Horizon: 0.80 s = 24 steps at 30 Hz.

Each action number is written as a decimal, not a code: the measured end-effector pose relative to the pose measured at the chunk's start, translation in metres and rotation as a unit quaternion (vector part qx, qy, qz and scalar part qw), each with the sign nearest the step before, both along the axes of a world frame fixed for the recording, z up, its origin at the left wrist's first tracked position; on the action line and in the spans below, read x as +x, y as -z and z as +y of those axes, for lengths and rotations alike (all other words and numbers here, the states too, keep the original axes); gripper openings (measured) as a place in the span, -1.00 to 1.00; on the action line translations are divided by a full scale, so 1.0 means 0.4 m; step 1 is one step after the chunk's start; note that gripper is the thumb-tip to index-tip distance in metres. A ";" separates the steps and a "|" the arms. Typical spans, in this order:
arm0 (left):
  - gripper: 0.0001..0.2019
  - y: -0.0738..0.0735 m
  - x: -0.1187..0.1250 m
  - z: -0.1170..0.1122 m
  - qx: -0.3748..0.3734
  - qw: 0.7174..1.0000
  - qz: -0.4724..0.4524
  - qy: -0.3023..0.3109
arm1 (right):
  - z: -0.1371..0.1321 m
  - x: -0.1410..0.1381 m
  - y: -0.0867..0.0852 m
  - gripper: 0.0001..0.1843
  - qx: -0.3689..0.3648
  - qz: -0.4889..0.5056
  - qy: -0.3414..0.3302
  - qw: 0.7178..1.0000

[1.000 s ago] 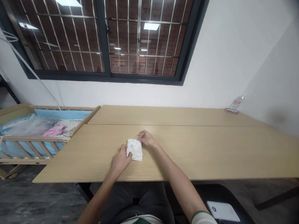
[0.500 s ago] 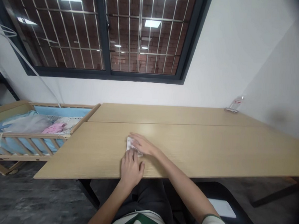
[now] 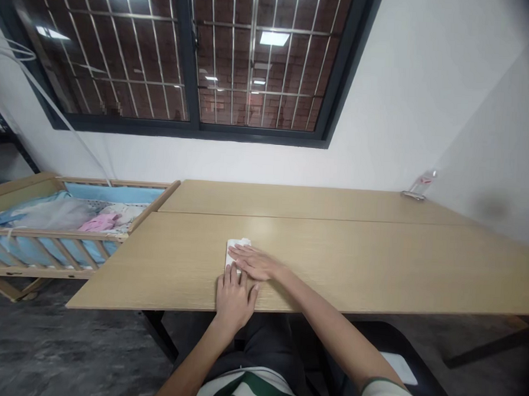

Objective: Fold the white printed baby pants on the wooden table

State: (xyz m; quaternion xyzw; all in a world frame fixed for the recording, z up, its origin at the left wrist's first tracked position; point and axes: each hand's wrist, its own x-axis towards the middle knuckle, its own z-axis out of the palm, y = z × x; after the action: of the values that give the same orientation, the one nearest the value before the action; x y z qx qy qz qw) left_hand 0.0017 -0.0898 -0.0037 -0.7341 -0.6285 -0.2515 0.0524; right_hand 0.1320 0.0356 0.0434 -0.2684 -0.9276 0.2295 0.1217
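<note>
A small, flat white piece, paper or cloth (image 3: 232, 244), lies on the light wooden table (image 3: 176, 270) near its front edge. I cannot make out its exact kind. My right hand (image 3: 253, 262) rests flat across it from the right, fingers stretched out to the left. Just below, my left hand (image 3: 233, 291) lies palm down, its fingertips at the lower edge of the white piece. Both hands cover part of it.
A wooden crib (image 3: 63, 235) with blue lining and a pink cloth (image 3: 99, 222) stands left of the table. At the back right a clear plastic bottle (image 3: 425, 180) leans by a flat object (image 3: 413, 195). A black chair (image 3: 385, 337) is below the table's front edge.
My right hand has slid slightly down and right over the white piece, showing more of its upper edge. The left hand has hardly moved. The view has shifted a little.
</note>
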 end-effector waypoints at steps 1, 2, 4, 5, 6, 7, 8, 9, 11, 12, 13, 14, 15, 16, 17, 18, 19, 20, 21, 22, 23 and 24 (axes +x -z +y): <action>-0.43 0.001 0.000 0.001 -0.003 1.000 -0.004 0.001 | 0.013 0.005 0.001 -0.40 0.004 -0.003 0.002 1.000; -0.43 0.000 0.000 0.002 -0.006 1.000 -0.008 0.000 | 0.027 0.009 0.003 -0.39 0.006 -0.008 0.007 1.000; -0.41 -0.003 0.000 0.004 -0.016 1.000 -0.013 -0.001 | 0.055 0.013 0.007 -0.37 0.007 -0.022 0.021 0.999; -0.40 -0.006 -0.001 0.004 -0.023 1.000 -0.014 -0.003 | 0.069 0.015 0.010 -0.35 0.006 -0.028 0.032 0.999; -0.39 -0.008 -0.001 0.005 -0.029 0.999 -0.016 -0.004 | 0.082 0.015 0.014 -0.33 0.005 -0.032 0.044 0.999; -0.39 -0.011 -0.002 0.005 -0.034 0.999 -0.016 -0.004 | 0.094 0.015 0.018 -0.32 0.004 -0.033 0.054 0.998; -0.38 -0.012 -0.002 0.005 -0.037 0.999 -0.015 -0.004 | 0.104 0.015 0.022 -0.31 0.003 -0.033 0.062 0.998; -0.38 -0.013 -0.002 0.005 -0.037 0.999 -0.013 -0.003 | 0.111 0.015 0.027 -0.29 0.002 -0.033 0.068 0.997; -0.39 -0.012 -0.001 0.005 -0.031 0.999 -0.007 -0.003 | 0.116 0.016 0.036 -0.24 0.002 -0.028 0.076 0.997; -0.40 -0.011 0.000 0.005 -0.026 1.000 -0.005 -0.004 | 0.115 0.017 0.040 -0.22 0.002 -0.025 0.078 0.997; -0.41 -0.009 0.000 0.006 -0.021 1.000 -0.004 -0.006 | 0.111 0.018 0.044 -0.20 0.004 -0.018 0.080 0.997; -0.42 -0.008 -0.002 0.008 -0.017 1.000 -0.007 -0.006 | 0.106 0.020 0.048 -0.19 0.007 -0.008 0.085 0.996; -0.44 -0.008 -0.005 0.012 -0.016 1.000 -0.012 -0.005 | 0.102 0.022 0.051 -0.19 0.009 0.006 0.092 0.996; -0.45 -0.010 -0.011 0.016 -0.016 1.000 -0.022 -0.005 | 0.098 0.025 0.055 -0.19 0.011 0.026 0.106 0.994; -0.46 -0.013 -0.020 0.022 -0.016 0.999 -0.036 -0.010 | 0.097 0.028 0.058 -0.20 0.014 0.054 0.128 0.990; -0.47 -0.019 -0.031 0.029 -0.017 0.998 -0.051 -0.022 | 0.096 0.031 0.062 -0.21 0.016 0.089 0.159 0.983; -0.48 -0.027 -0.044 0.037 -0.017 0.997 -0.066 -0.042 | 0.098 0.034 0.066 -0.22 0.019 0.128 0.194 0.972; -0.49 -0.038 -0.059 0.046 -0.018 0.995 -0.077 -0.067 | 0.100 0.037 0.070 -0.25 0.022 0.166 0.230 0.959; -0.50 -0.049 -0.073 0.056 -0.019 0.992 -0.082 -0.094 | 0.103 0.040 0.074 -0.28 0.026 0.201 0.260 0.944; -0.51 -0.061 -0.088 0.066 -0.022 0.990 -0.080 -0.118 | 0.106 0.042 0.077 -0.32 0.029 0.229 0.280 0.932; -0.51 -0.073 -0.100 0.077 -0.032 0.988 -0.070 -0.137 | 0.108 0.044 0.080 -0.37 0.030 0.249 0.287 0.924; -0.51 -0.084 -0.110 0.088 -0.049 0.986 -0.056 -0.149 | 0.108 0.045 0.083 -0.43 0.030 0.263 0.285 0.921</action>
State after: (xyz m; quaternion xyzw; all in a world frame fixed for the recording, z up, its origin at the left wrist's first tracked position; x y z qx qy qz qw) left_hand -0.0424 -0.0545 0.0300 -0.6187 -0.7444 -0.2504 0.0176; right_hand 0.1501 0.0789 0.0104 -0.4476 -0.7531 0.2193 0.4294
